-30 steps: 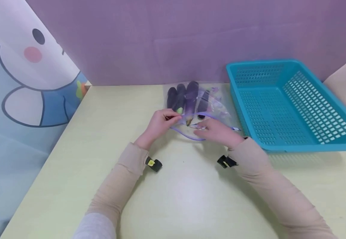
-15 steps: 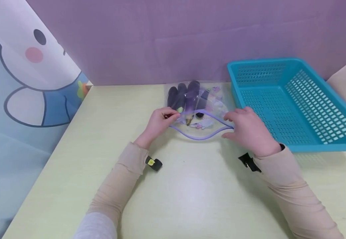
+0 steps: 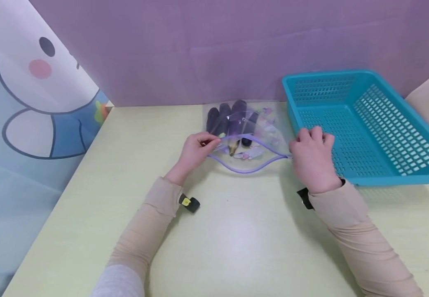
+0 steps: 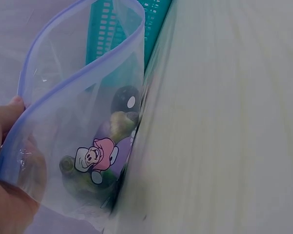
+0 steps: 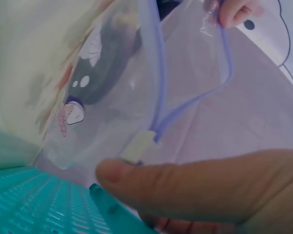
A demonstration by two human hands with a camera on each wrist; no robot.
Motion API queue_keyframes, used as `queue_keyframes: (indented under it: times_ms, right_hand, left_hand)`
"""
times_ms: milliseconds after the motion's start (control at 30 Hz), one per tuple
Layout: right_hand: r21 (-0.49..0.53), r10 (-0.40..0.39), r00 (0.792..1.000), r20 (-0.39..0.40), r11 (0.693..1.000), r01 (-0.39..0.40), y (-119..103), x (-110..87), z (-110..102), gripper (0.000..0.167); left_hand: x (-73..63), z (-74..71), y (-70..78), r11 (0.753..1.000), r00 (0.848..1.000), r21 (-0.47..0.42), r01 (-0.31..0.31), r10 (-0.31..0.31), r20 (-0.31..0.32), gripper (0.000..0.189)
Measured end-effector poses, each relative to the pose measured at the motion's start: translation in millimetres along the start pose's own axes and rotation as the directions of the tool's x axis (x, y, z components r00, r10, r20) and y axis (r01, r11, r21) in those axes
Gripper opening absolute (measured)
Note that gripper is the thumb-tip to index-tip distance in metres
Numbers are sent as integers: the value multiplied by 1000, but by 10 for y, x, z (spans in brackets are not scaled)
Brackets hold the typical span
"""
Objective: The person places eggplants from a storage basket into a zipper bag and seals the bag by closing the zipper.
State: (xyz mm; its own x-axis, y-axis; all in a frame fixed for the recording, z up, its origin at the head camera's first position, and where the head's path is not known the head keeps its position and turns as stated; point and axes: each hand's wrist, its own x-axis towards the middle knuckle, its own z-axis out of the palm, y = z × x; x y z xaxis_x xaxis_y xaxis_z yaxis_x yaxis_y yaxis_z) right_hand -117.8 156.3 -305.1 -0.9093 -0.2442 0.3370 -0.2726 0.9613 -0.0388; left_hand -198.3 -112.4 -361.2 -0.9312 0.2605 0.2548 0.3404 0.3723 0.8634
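A clear zip bag (image 3: 275, 142) with a purple zip (image 3: 253, 170) and printed cartoon figures lies at the back of the table, its mouth spread apart. Several dark purple eggplants (image 3: 238, 113) are inside, one with its brownish stem end near the mouth. My left hand (image 3: 195, 150) pinches the bag's left rim between thumb and fingers. At the right end of the zip, my right hand (image 3: 315, 165) has its fingers curled. In the right wrist view its thumb (image 5: 151, 183) lies against the pale slider (image 5: 139, 146); the fingers behind are mostly hidden.
A turquoise plastic basket (image 3: 399, 180) with perforated walls stands right of the bag, close to my right hand. Behind the table (image 3: 233, 239) hangs a purple cloth (image 3: 199, 53); a cartoon-printed cloth (image 3: 21, 185) is at the left.
My right hand has moved right from the bag's mouth to the slider end, and its fingers have curled in. The mouth is now spread wider. The left hand keeps its pinch, almost still.
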Motion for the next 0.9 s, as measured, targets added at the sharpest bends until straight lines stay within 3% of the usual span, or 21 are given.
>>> queue_keyframes:
  times_ms: [200, 333, 467, 567, 733, 900]
  right_hand:
    - [-4, 0, 996, -93, 1000, 0, -2, 9, 16, 27]
    - [49, 11, 981, -195, 999, -1, 9, 24, -13, 22]
    - [91, 47, 962, -268, 996, -24, 29, 35, -64, 13]
    - [118, 85, 958, -276, 992, -54, 39, 33, -100, 11]
    - [177, 157, 963, -219, 977, -119, 44, 36, -156, 8]
    - [212, 196, 966, -168, 964, -158, 60, 35, -190, 6]
  left_hand:
    - [7, -2, -17, 1000, 1000, -5, 0, 0, -3, 14]
    - [15, -23, -17, 1000, 1000, -6, 8, -8, 8, 14]
    - [17, -82, -15, 1000, 998, 9, -11, 10, 60, 16]
    - [9, -152, -23, 998, 992, 37, -58, 53, 118, 19]
    - [-3, -258, -28, 983, 966, 114, -145, 116, 231, 20]
    - [-2, -282, -17, 968, 916, 170, -186, 109, 385, 24]
